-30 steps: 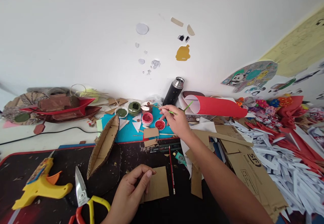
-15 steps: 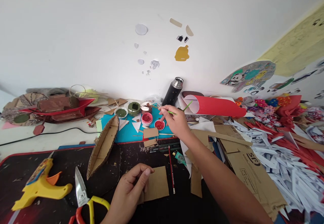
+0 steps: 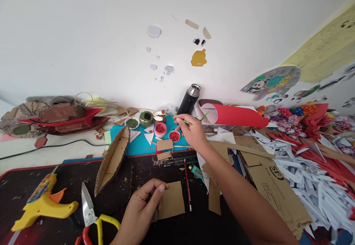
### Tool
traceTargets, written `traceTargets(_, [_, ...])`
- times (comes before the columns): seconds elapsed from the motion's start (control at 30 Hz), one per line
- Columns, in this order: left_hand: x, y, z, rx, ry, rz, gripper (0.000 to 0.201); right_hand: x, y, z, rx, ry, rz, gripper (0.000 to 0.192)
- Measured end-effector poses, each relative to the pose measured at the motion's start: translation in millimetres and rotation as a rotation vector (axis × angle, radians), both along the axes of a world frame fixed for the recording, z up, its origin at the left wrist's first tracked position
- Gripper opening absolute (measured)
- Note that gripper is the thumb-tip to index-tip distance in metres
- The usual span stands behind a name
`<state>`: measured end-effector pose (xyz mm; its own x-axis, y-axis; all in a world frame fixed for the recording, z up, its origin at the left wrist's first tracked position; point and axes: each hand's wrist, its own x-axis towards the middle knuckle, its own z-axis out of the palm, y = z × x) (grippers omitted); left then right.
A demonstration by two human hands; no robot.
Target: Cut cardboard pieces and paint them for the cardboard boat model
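My right hand (image 3: 191,128) pinches a green-handled paintbrush (image 3: 205,115). Its bristle end points left, close to the opening of a jar of brown paint (image 3: 160,118); whether it touches the paint I cannot tell. Below the hand is a white-rimmed lid with red paint (image 3: 174,136), beside a pink-red paint jar (image 3: 160,129). My left hand (image 3: 145,206) is closed, thumb against forefinger, with a tiny brownish bit at the fingertips that I cannot make out. A square piece of cardboard (image 3: 174,200) lies partly hidden beneath it.
A boat-shaped cardboard piece (image 3: 113,162), yellow scissors (image 3: 91,211) and a yellow glue gun (image 3: 44,197) lie on the left. A red pencil (image 3: 188,186) lies right of the square. Behind stands an uncapped black flask (image 3: 189,100); cardboard (image 3: 273,186) and paper strips (image 3: 316,186) spread rightward.
The whole view has shifted very slightly. Both hands keep nearly the same place, and the paintbrush stays by the brown paint jar.
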<state>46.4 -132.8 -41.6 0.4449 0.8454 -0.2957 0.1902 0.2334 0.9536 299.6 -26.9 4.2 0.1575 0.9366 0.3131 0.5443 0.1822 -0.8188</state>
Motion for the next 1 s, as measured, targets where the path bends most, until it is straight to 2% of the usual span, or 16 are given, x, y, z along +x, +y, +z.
traceTargets(0.23, [0,1,-0.5,0.027,-0.001,-0.001,0.076,-1,2,-8.9,0.015,-0.089,0.019,0.021])
traceTargets(0.43, [-1,-1,1.3,0.089,-0.001,0.002,0.074,-2,0,-2.1,0.01,0.015,-0.019,0.025])
traceTargets(0.57, [-8,4,5.3,0.192,-0.009,0.044,0.064,-3,2,-8.6,-0.031,-0.011,0.0,0.022])
traceTargets(0.67, [-20,14,11.9,0.295,0.012,0.099,0.054,-5,3,-10.0,0.011,0.024,-0.031,0.027])
traceTargets(0.73, [-31,20,16.9,0.36,0.068,0.087,0.049,-8,1,-4.5,0.053,0.091,-0.069,0.032])
traceTargets(0.8, [-46,24,19.1,0.448,0.157,-0.002,0.042,-11,-4,5.4,0.1,0.182,-0.078,0.035])
traceTargets(0.87, [-64,26,16.0,0.605,0.227,-0.158,0.039,-16,-13,16.4,0.137,0.294,-0.054,0.038])
traceTargets(0.9, [-73,25,12.2,0.684,0.272,-0.259,0.044,-19,-20,21.3,0.136,0.347,-0.04,0.039])
traceTargets(1.0, [-93,19,-5.0,0.892,0.424,-0.427,0.079,-26,-46,29.3,0.064,0.472,-0.001,0.042])
